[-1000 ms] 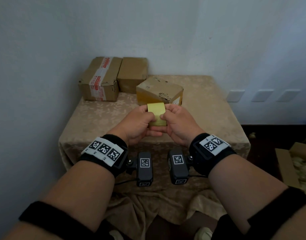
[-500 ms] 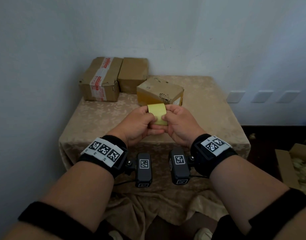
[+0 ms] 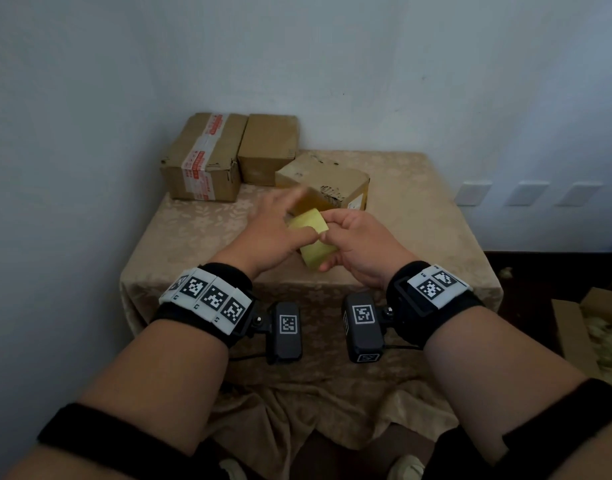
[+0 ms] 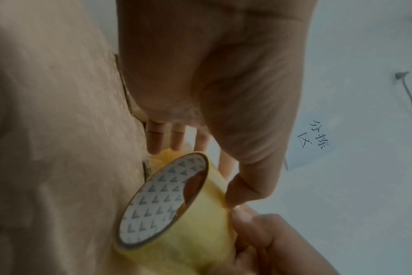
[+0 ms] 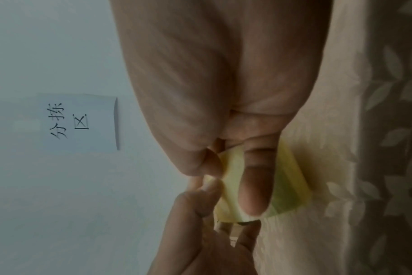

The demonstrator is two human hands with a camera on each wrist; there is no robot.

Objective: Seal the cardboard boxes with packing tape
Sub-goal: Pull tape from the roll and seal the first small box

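Observation:
A yellow packing tape roll (image 3: 311, 221) is held over the table in front of the nearest cardboard box (image 3: 335, 176), which sits askew. My right hand (image 3: 354, 242) grips the roll (image 5: 291, 186), fingers curled round it. My left hand (image 3: 271, 232) has its fingers stretched out and blurred toward the box, while its thumb (image 4: 244, 186) presses on the roll's outer edge (image 4: 176, 234). Two more boxes stand at the back left: one with a red-and-white tape strip (image 3: 204, 157) and a plain one (image 3: 268, 147).
The table (image 3: 425, 233) has a beige patterned cloth and stands in a corner, walls close behind and to the left. An open carton (image 3: 574, 327) sits on the floor at the right. A paper sign (image 4: 314, 138) hangs on the wall.
My left hand has let go of the roll's side and spread its fingers forward, keeping only the thumb on it. The roll has tilted in my right hand.

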